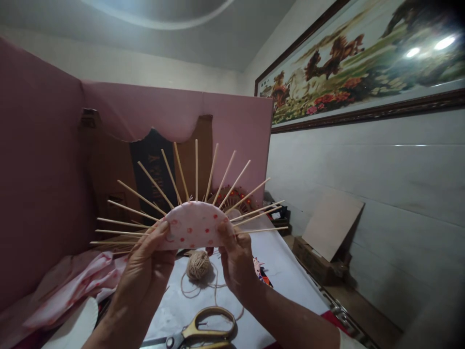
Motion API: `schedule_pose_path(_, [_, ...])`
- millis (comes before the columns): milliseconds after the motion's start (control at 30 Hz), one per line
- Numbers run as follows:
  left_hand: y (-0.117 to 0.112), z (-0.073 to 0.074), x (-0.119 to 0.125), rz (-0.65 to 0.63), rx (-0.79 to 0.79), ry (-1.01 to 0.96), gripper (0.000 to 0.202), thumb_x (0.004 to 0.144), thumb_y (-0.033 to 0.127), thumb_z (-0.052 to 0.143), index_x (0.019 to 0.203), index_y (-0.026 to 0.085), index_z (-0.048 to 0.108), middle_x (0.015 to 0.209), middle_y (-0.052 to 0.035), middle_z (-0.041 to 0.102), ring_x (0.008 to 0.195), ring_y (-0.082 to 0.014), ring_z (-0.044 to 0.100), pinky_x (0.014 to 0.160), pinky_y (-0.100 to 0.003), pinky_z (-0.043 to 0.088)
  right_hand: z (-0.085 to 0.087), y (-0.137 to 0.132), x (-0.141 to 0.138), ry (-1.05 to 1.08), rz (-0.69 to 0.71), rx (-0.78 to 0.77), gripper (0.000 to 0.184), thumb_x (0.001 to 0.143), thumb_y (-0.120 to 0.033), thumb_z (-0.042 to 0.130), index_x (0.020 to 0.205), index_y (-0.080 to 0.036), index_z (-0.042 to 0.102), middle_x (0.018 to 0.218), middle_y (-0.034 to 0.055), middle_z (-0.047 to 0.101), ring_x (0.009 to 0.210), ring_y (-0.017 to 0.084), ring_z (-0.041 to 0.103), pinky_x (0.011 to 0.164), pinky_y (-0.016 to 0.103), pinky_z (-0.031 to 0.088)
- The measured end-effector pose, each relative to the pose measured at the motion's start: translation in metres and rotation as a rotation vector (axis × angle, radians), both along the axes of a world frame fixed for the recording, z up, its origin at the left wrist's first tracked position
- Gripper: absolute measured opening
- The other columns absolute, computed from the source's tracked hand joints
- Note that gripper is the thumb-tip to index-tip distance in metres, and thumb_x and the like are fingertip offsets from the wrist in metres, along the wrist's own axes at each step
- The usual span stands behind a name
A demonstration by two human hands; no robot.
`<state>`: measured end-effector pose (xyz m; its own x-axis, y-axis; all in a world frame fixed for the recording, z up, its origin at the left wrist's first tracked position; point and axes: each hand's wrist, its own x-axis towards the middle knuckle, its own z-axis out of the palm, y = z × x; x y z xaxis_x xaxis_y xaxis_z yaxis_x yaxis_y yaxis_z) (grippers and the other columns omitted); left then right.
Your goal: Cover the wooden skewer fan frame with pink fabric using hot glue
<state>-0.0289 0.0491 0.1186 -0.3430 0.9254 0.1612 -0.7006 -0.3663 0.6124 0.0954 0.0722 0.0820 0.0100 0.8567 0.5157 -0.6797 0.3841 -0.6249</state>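
Note:
Both my hands hold up a half-round piece covered in pink cloth with red dots, raised above the table. Several thin wooden sticks fan out from its curved edge like rays. My left hand pinches its lower left edge, thumb on the front. My right hand grips its lower right edge. Under the piece, on the white tabletop, lies a ball of beige twine with a loose strand trailing toward me.
Gold-handled scissors lie at the table's near edge. Pink dotted cloth and a white paper plate sit at the left. A pink cardboard screen stands behind. A framed picture hangs on the right wall; boxes and a board lean below.

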Motion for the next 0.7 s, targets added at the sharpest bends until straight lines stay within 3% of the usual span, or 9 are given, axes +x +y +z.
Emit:
schedule_pose_path(367, [-0.019,0.004,0.0,0.032,0.175,0.18,0.012,0.07,0.015,0.07,0.081,0.016,0.07,0.076,0.0004,0.07,0.068,-0.0085,0.064,0.068,-0.015,0.053,0.01,-0.007,0.005,0.096,0.083,-0.026,0.022,0.067,-0.037,0.074,0.067,-0.016,0.068,0.056,-0.0006,0.058,0.051,0.011,0.048,0.045,0.024,0.041])
schedule_pose_path(533, [-0.026,0.004,0.0,-0.091,0.23,0.259,0.03,0.068,0.023,0.071,0.098,0.018,0.069,0.089,-0.007,0.071,0.082,-0.0204,0.066,0.07,-0.026,0.055,0.007,-0.002,0.009,0.095,0.142,0.036,0.021,0.064,-0.038,0.076,0.068,-0.018,0.069,0.059,0.0003,0.062,0.052,0.012,0.051,0.046,0.025,0.043])
schedule_pose_path(700, [-0.029,0.0,-0.003,-0.062,0.21,0.356,0.028,0.067,0.021,0.071,0.095,0.02,0.07,0.093,-0.007,0.071,0.088,-0.0244,0.065,0.075,-0.031,0.053,0.007,0.001,0.015,0.1,0.125,0.104,0.026,0.06,-0.038,0.079,0.077,-0.022,0.068,0.071,0.0004,0.065,0.057,0.012,0.052,0.048,0.024,0.043])
